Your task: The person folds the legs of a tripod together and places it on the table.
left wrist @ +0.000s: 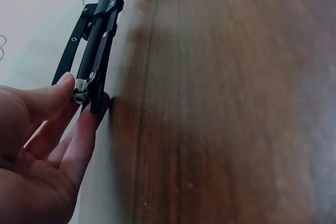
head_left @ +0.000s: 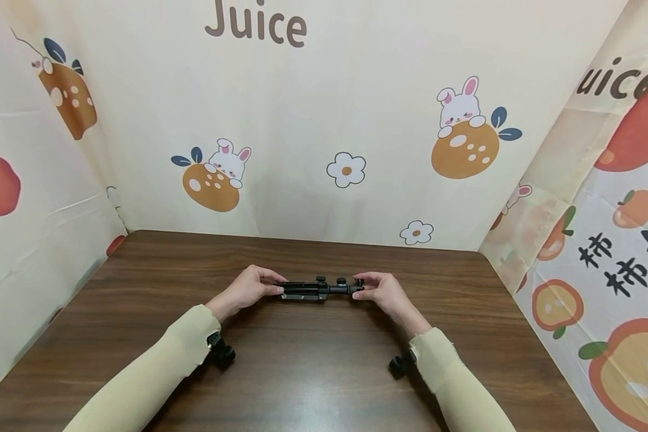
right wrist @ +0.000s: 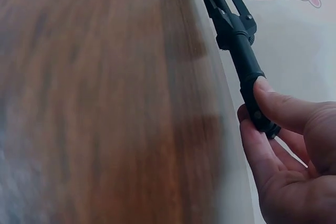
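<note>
A small black tripod [head_left: 308, 290], folded up, lies lengthwise between the two hands over the table. At its leg end, my left hand [head_left: 250, 288] pinches it between thumb and fingers. My right hand [head_left: 382, 294] grips the opposite end, the narrow head end, in the same way. The left wrist view shows the folded legs [left wrist: 68, 51] alongside a centre tube, with the thumb on a silvery joint [left wrist: 81, 88]. In the right wrist view the thumb presses on the dark tube [right wrist: 247, 64] near its tip, and the fingers support it from below.
The brown wood-grain table [head_left: 313, 372] stretches out under both arms. A printed curtain [head_left: 302, 108] stands right behind its back edge, and further cloths hang along the left [head_left: 38, 240] and right [head_left: 588, 252] sides. Each wrist carries a small black camera [head_left: 224, 355].
</note>
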Demonstrator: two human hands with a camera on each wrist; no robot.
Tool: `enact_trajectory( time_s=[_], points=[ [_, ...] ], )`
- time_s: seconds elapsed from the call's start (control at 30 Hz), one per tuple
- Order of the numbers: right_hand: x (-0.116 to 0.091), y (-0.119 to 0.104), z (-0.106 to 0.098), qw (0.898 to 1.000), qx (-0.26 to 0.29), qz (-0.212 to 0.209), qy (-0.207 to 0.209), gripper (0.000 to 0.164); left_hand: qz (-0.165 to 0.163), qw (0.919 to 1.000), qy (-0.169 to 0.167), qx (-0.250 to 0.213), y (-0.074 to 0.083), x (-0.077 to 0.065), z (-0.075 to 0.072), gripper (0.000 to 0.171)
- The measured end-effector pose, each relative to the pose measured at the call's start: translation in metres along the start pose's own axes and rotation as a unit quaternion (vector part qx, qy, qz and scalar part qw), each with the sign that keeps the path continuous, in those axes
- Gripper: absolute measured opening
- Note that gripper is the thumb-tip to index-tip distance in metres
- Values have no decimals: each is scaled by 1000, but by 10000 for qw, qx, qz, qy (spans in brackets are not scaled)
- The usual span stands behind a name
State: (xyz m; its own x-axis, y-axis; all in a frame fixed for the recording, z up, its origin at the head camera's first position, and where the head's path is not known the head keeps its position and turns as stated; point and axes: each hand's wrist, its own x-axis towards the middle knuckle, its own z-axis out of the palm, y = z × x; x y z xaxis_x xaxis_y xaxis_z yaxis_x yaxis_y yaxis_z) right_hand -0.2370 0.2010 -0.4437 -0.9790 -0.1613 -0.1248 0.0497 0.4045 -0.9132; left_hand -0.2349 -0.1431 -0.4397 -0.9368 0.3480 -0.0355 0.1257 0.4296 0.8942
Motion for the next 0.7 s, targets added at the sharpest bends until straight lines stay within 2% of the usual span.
enact_trajectory(
  time_s=[0.13, 0.3, 0.57, 0.7],
  points=[
    [0, 0, 0, 9999, -126, 62, -27, 40, 6, 9998, 51, 188, 1, 0, 1, 19],
    [-1, 2, -1, 9997, -223, 71, -99, 40, 10, 9998, 41, 200, 3, -1, 1, 19],
    [-3, 1, -6, 9987, -488, -159, -65, 36, -106, 9997, 136, 189, 3, -3, -2, 18],
    [-3, 0, -8, 9989, -397, -211, -151, 36, -107, 9998, 120, 132, 3, -5, -6, 18]
  ],
)
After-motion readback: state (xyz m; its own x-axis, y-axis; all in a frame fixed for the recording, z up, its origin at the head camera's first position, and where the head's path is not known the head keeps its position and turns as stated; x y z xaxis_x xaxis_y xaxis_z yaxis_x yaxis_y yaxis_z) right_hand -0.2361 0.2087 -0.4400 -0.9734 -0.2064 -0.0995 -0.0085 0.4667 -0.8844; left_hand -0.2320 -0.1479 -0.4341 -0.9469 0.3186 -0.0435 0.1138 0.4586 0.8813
